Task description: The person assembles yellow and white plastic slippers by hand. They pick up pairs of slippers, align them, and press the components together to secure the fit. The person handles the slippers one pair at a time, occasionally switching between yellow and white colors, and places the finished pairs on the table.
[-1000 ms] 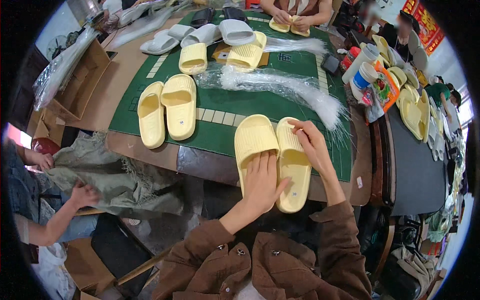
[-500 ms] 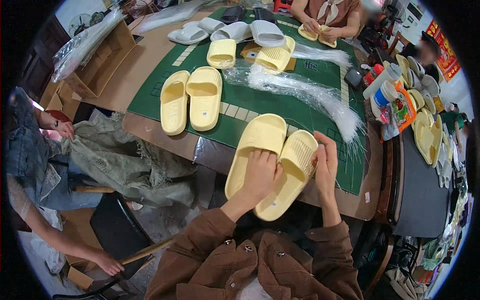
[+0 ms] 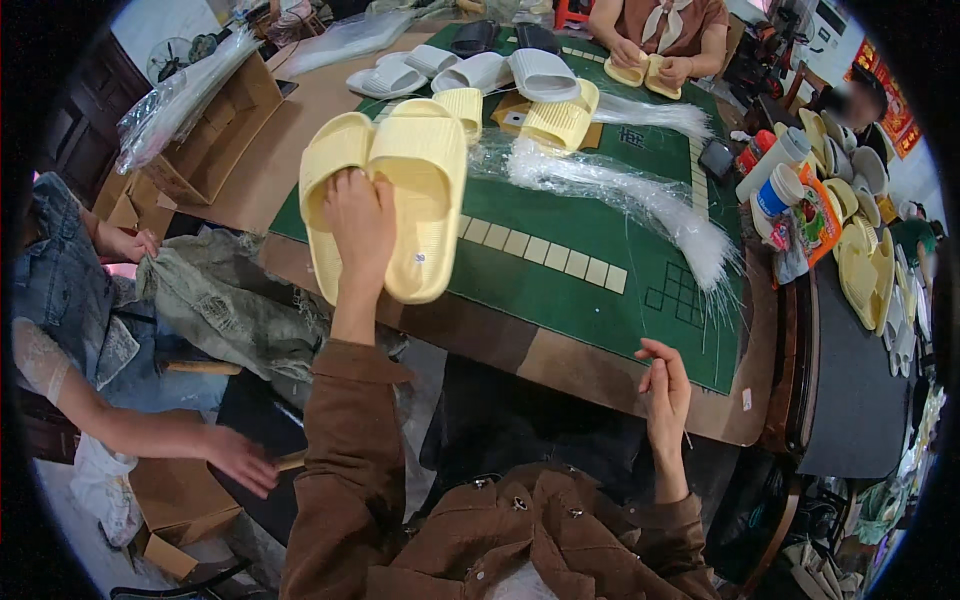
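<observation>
My left hand (image 3: 358, 215) is closed on a pair of pale yellow slippers (image 3: 432, 215), its fingers tucked under the strap of the left one. The pair is over the near left part of the green table mat (image 3: 500, 280), soles down, and covers whatever lies beneath. Near the table's front edge, my right hand (image 3: 665, 390) is apart from the slippers with its fingers curled together. A thin pale strand seems to stick out below it, too fine to name. A bundle of clear plastic strands (image 3: 620, 185) in a bag lies across the mat.
Yellow slippers (image 3: 560, 120), grey slippers (image 3: 543, 75) and black slippers (image 3: 475, 38) stand farther back. Across the table a person's hands (image 3: 672, 70) hold yellow slippers. At left another person's hand (image 3: 240, 458) is near a wooden stick. A cardboard box (image 3: 215, 130) sits at the far left.
My left hand has carried the slippers left and forward, over the spot where another yellow pair stood. My right hand has come away from them and moved lower. The left-side person's hand has loosened from the stick.
</observation>
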